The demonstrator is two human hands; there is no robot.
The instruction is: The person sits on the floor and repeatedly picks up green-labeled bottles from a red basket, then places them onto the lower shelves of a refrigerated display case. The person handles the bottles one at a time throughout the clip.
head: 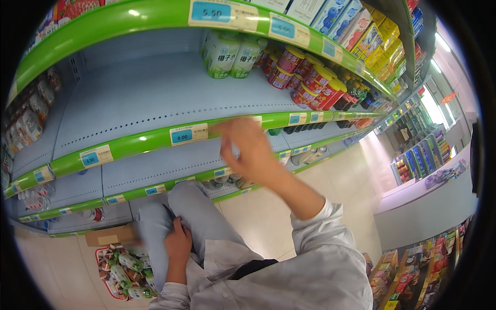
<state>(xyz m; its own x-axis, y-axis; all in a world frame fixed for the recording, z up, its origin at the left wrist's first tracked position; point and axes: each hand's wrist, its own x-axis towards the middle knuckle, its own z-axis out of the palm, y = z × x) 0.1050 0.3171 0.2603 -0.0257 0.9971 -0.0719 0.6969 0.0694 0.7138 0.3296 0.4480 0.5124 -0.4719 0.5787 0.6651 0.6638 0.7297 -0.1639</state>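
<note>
My right hand [250, 149] is raised, blurred, in front of the green front rail of the middle shelf, beside a price tag [189, 134]; its fingers point left and are bent, and no item shows in it. Whether a fingertip touches the rail cannot be told. My left hand [179, 240] rests on my bent knee, its far fingers partly hidden. Green and white coconut-water bottles [224, 56] stand upright on the shelf behind the rail, with stacked red cans with yellow lids [285, 66] to their right. Below left, a red-rimmed basket [97, 267] holds more green and brown bottles [121, 273].
A cardboard box [112, 235] lies on the floor by the lowest shelf. Cartons [333, 17] fill the upper shelf, and wrapped bottles [29, 124] stand at the left. A counter [418, 213] and a snack rack [410, 271] stand at the right.
</note>
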